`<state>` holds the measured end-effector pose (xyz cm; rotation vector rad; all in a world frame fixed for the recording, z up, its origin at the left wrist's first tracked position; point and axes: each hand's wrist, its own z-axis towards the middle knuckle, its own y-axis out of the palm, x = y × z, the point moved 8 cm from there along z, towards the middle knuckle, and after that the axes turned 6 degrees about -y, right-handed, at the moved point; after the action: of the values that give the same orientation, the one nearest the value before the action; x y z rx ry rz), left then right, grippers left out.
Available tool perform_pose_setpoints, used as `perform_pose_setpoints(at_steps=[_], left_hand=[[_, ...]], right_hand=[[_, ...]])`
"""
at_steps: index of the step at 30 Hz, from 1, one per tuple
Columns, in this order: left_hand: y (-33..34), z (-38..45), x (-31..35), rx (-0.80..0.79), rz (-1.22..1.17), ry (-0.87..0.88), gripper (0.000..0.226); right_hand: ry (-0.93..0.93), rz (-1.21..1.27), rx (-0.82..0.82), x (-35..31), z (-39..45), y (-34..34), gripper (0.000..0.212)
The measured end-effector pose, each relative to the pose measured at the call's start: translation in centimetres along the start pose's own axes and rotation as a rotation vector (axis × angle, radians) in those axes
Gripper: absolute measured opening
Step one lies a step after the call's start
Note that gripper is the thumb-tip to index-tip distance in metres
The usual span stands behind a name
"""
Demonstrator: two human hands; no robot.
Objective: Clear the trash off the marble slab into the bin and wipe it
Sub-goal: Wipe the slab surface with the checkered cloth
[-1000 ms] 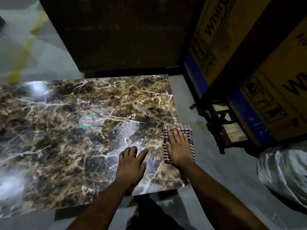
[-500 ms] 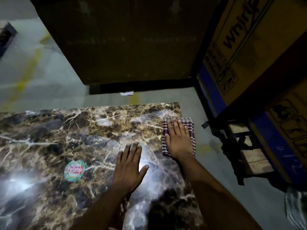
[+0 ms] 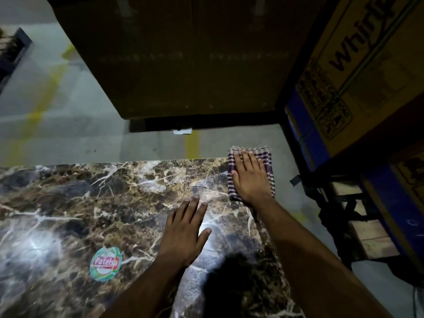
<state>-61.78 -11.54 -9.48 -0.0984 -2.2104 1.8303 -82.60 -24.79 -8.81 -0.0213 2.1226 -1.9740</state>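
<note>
The folded checked cloth (image 3: 266, 157), one only, lies at the far right corner of the marble slab (image 3: 68, 203), its long axis running from the near edge toward the far edge and its far end hanging a little past the slab's far edge; the right hand (image 3: 250, 177) presses flat on it with fingers straight and close together, pointing away from the person. The left hand (image 3: 183, 230) rests palm down on bare marble just nearer than the cloth and to its left, fingers straight, thumb spread. The glossy brown veined slab carries one round sticker (image 3: 106, 263) nearer and left of the left hand, over a grey concrete floor (image 3: 80, 125) with yellow painted lines, with one dark box (image 3: 179, 53) beyond the slab and two printed cardboard cartons (image 3: 367, 65) to its right.
</note>
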Motion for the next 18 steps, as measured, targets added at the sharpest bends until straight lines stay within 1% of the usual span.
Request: perform_pose_setpoints(at_steps=[3, 8, 13, 18], left_hand=[[-0.5, -0.5, -1.4, 0.01, 0.012, -0.02, 0.063], [-1.2, -2.6, -7.7, -0.019, -0.03, -0.151, 0.063], [-2.8, -6.6, -17.9, 0.027, -0.03, -0.33, 0.063], [-3.6, -10.4, -28.1, 0.025, -0.044, -0.37, 0.058]], right_hand=[[-0.058, 0.007, -0.011, -2.8, 0.7, 0.3, 0.066], [-0.132, 0.032, -0.022, -10.5, 2.1, 1.3, 0.071], [-0.23, 0.044, -0.068, -21.3, 4.0, 3.0, 0.073], [-0.274, 0.035, -0.09, -32.8, 6.2, 4.9, 0.066]])
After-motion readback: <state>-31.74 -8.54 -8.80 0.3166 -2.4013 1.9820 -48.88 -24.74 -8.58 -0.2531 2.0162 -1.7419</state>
